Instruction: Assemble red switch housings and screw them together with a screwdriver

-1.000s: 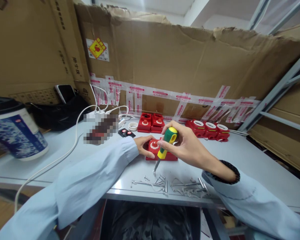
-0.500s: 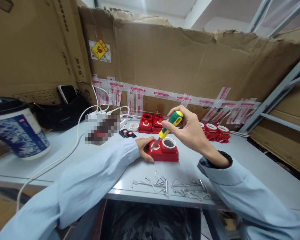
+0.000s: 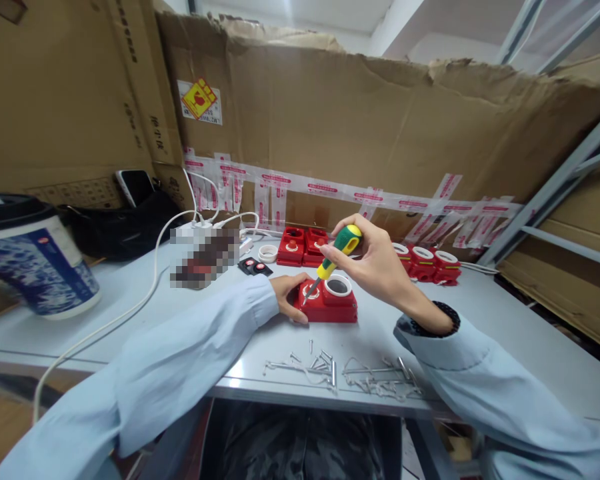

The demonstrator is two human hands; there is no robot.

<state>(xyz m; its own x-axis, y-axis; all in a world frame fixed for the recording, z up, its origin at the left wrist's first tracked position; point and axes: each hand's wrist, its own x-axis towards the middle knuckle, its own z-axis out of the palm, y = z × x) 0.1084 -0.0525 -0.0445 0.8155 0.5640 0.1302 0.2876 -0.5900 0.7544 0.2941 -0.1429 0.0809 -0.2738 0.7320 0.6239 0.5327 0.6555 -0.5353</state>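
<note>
A red plastic housing (image 3: 334, 307) with two white-ringed round openings lies on the grey table (image 3: 480, 320) in front of me. My left hand (image 3: 287, 293) grips its left end, fingers curled on it. My right hand (image 3: 375, 263) is closed round a green-and-yellow screwdriver (image 3: 336, 255), held slanted, its tip down at the housing's left opening. Loose screws (image 3: 320, 360) and bent wire pieces (image 3: 380, 377) lie just in front of the housing near the table's edge.
More red housings stand behind: a pair (image 3: 303, 245) and a row (image 3: 430, 261) at the right. A white-and-blue tub (image 3: 30, 257), black bag (image 3: 120, 227) with a phone (image 3: 133, 187), white cables (image 3: 145, 293), cardboard wall (image 3: 380, 133) and metal shelf frame (image 3: 555, 187) surround the table.
My right hand lifted the screwdriver from the screw pile near the table's edge up to the housing's left opening. My left hand stayed on the housing.
</note>
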